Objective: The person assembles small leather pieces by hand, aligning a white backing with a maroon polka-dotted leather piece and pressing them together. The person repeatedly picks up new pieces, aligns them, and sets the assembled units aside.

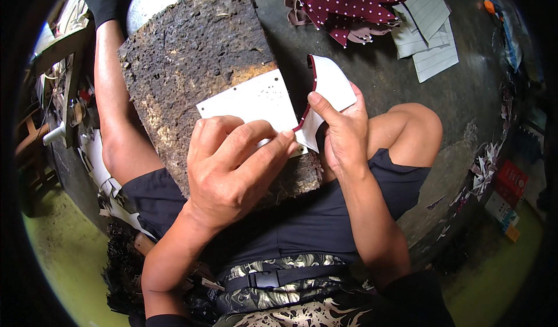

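White curved piece [328, 92] pinched by both hands, left [232, 164], right [343, 132], over one card [250, 103], seemingly.

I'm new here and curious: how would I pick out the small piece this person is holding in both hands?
Find the rough dark slab across the person's lap. At its near edge both hands pinch a curved white piece with a maroon dotted underside. Unlike the flat white card with punched holes beside it, it is held up and curls.
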Motion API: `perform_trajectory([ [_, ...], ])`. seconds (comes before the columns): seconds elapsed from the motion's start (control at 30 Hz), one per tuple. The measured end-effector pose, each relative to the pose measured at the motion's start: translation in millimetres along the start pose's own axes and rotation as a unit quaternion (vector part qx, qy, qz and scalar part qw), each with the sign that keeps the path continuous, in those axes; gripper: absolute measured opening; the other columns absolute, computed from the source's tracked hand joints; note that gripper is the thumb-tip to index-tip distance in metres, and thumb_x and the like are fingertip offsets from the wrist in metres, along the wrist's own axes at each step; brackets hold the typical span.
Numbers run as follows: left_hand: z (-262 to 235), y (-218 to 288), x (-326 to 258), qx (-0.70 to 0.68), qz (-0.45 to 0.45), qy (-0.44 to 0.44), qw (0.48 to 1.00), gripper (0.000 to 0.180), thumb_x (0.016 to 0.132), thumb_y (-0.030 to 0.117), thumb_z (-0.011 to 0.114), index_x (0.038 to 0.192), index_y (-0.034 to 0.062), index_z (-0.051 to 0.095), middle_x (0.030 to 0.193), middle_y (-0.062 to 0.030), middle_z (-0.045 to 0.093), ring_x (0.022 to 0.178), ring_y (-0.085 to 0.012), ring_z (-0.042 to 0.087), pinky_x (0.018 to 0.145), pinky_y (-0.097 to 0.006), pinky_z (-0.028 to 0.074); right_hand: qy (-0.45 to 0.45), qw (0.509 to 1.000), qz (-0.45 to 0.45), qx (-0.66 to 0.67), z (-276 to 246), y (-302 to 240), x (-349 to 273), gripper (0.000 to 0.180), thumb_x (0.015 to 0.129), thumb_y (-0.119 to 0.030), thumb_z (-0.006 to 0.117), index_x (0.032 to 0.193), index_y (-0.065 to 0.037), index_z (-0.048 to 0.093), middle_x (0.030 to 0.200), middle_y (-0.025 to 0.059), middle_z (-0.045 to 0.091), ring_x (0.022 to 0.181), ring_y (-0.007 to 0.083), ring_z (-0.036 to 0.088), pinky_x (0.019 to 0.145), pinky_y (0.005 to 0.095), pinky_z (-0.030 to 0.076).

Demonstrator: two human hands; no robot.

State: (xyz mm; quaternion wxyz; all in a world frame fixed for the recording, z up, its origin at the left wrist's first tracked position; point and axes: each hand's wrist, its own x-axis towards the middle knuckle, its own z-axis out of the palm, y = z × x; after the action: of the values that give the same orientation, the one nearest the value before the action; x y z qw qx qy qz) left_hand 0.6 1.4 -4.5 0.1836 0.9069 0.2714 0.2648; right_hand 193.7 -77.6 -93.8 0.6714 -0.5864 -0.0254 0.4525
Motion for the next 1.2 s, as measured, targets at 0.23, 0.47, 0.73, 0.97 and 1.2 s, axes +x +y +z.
perform_trajectory([
  [0.23, -7, 12, 3, 0.009, -0.042, -0.050, 0.998, 0.044, 0.084, 0.010, 0.097, 0.126, 0.0222, 0.088, 0.110, 0.0000, 0.073, 0.091, -0.0207, 0.062, 0.082, -0.039, 0.051, 0.049, 0.997, -0.053, -0.038, -4, 3, 6, 0.073, 0.092, 0.008, 0.093, 0.151, 0.004, 0.050, 0.130, 0.0136, 0.073, 0.116, 0.0193, 0.072, 0.104, 0.0338, 0.061],
  [0.47, -9, 24, 12, -0.032, -0.062, -0.064, 0.996, 0.050, 0.089, 0.011, 0.093, 0.137, 0.0207, 0.084, 0.118, -0.0032, 0.073, 0.095, -0.0234, 0.065, 0.090, -0.043, 0.051, 0.094, 0.966, -0.208, -0.125, -9, -51, 17, 0.066, 0.095, 0.008, 0.089, 0.149, 0.002, 0.053, 0.129, 0.0119, 0.072, 0.111, 0.0178, 0.073, 0.099, 0.0330, 0.062],
  [0.73, -83, 45, 40, -0.039, -0.059, -0.088, 0.994, 0.075, 0.093, 0.021, 0.093, 0.162, 0.0104, 0.064, 0.131, -0.0118, 0.078, 0.127, -0.0300, 0.073, 0.119, -0.046, 0.051, -0.528, 0.678, -0.217, -0.463, 40, -181, -53, 0.061, 0.093, -0.006, 0.089, 0.147, -0.001, 0.063, 0.116, 0.0107, 0.079, 0.102, 0.0165, 0.077, 0.089, 0.0339, 0.063],
  [0.97, -68, 19, -23, -0.271, -0.380, -0.043, 0.883, 0.028, 0.112, 0.020, 0.077, 0.127, -0.0012, 0.068, 0.103, -0.0223, 0.079, 0.091, -0.0329, 0.081, 0.084, -0.040, 0.062, -0.408, 0.809, 0.126, -0.403, 33, -153, -20, 0.028, 0.103, -0.001, 0.084, 0.129, 0.003, 0.075, 0.100, -0.0011, 0.075, 0.093, 0.0046, 0.070, 0.083, 0.0217, 0.056],
  [1.2, -59, 31, -22, 0.179, -0.167, 0.024, 0.969, 0.045, 0.103, 0.013, 0.082, 0.143, 0.0016, 0.065, 0.124, -0.0262, 0.073, 0.104, -0.0485, 0.077, 0.082, -0.050, 0.062, -0.292, 0.838, -0.184, -0.424, 27, -97, -28, 0.021, 0.097, -0.005, 0.088, 0.115, 0.000, 0.079, 0.096, 0.0084, 0.077, 0.081, 0.0121, 0.071, 0.074, 0.0317, 0.058],
])
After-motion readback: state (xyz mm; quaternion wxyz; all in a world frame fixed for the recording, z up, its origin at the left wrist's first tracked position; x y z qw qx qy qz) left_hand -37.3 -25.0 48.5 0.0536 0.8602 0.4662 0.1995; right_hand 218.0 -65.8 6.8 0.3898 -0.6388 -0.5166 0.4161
